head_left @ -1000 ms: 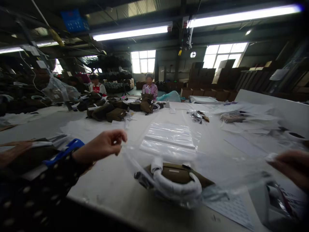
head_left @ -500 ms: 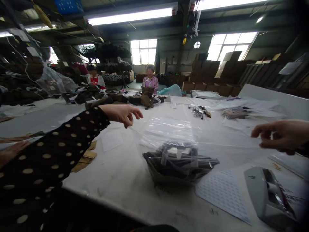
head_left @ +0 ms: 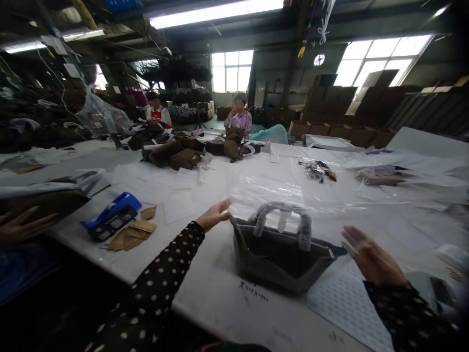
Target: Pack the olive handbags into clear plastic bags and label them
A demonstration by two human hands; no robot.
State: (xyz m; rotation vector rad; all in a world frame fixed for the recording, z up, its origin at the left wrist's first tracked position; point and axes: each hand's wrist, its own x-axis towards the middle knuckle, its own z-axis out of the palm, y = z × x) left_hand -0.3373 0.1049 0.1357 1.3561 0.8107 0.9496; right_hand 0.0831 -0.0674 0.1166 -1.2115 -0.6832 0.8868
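Note:
A dark olive handbag (head_left: pixel 274 256) stands on the white table before me, its two handles (head_left: pixel 284 215) wrapped in clear film and upright. Clear plastic (head_left: pixel 267 190) lies behind and about the bag; where its edges run is hard to make out. My left hand (head_left: pixel 216 215) is at the bag's upper left corner, fingers stretched toward it; whether they touch the bag or the plastic is unclear. On the other side, my right hand (head_left: pixel 375 256) is just beyond the bag's right corner, fingers extended and somewhat blurred.
A patterned white sheet (head_left: pixel 348 303) lies under my right forearm, with a grey tape dispenser (head_left: pixel 436 293) farther right. Brown card pieces (head_left: pixel 134 234) and a blue-and-black device (head_left: pixel 113 215) lie left. Another person's hand (head_left: pixel 25 225) is at far left. Olive bags (head_left: pixel 186 159) lie across the table.
Both my hands have moved inward and lower, to either side of the handbag. The view has turned left, so the blue-and-black device now shows.

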